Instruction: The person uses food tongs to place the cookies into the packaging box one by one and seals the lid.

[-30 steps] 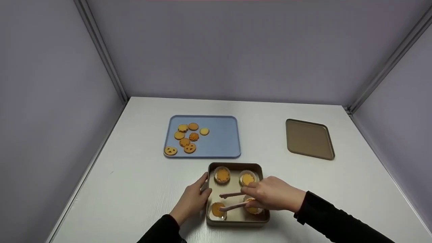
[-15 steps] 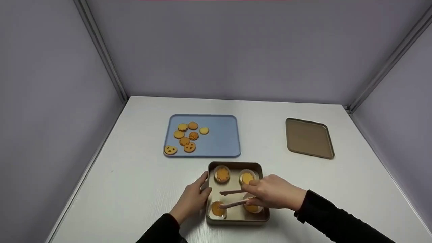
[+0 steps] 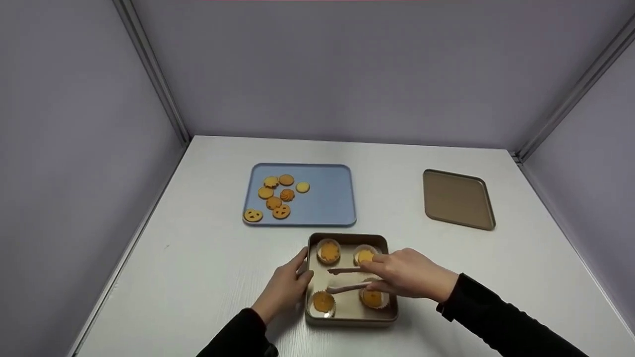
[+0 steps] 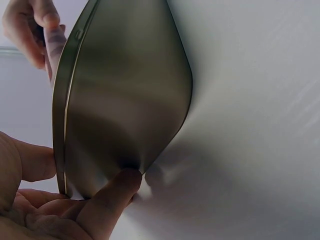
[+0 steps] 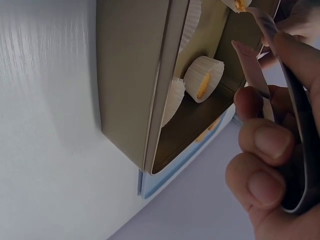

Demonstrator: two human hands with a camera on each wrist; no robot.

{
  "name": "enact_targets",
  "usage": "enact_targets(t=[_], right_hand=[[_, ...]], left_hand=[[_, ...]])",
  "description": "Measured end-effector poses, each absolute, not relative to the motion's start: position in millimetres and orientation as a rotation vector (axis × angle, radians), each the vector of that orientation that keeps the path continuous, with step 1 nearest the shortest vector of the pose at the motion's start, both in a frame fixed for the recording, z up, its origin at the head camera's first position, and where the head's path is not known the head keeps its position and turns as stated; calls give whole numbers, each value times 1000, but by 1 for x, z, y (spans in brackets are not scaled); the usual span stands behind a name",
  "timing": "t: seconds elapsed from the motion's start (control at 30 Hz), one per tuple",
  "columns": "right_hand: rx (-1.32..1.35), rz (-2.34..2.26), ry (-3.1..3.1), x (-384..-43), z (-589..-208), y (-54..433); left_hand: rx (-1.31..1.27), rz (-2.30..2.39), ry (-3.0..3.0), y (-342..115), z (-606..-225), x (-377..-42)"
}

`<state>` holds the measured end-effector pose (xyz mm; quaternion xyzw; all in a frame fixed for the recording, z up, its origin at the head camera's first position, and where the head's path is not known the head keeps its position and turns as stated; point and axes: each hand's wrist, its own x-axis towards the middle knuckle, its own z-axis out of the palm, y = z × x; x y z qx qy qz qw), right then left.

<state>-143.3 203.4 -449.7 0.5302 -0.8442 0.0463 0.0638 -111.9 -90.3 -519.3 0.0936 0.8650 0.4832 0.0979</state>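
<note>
Your right hand (image 3: 409, 272) grips pink U-shaped tongs (image 3: 347, 288), tips apart above inside of deep bronze-coloured metal tin (image 3: 351, 322). Your left hand (image 3: 283, 290) holds tin's left wall, thumb at rim, fingers outside. Tongs probably light, springy; squeeze mid-arm. Four white fluted paper cups (image 3: 323, 302) with yellow-orange tops sit in tin; likely light, soft-walled, easily crushed; hold gently by sides. Count: one tongs, one tin, four cups, eight golden biscuits (image 3: 281, 211), perhaps brittle, on one blue rectangular tray (image 3: 327, 198), one shallow brown tray (image 3: 459, 198)
</note>
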Motion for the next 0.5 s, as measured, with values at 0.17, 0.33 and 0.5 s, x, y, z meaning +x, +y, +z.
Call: enact_targets(t=[0.17, 0.33, 0.5], right_hand=[[1587, 190, -2502, -146, -441, 207], [1552, 227, -2463, -150, -430, 212], [1507, 253, -2427, -156, -420, 218]], left_hand=[[267, 1430, 2548, -90, -519, -111], [273, 1432, 2557, -91, -519, -111], [268, 1439, 2547, -90, -519, -112]])
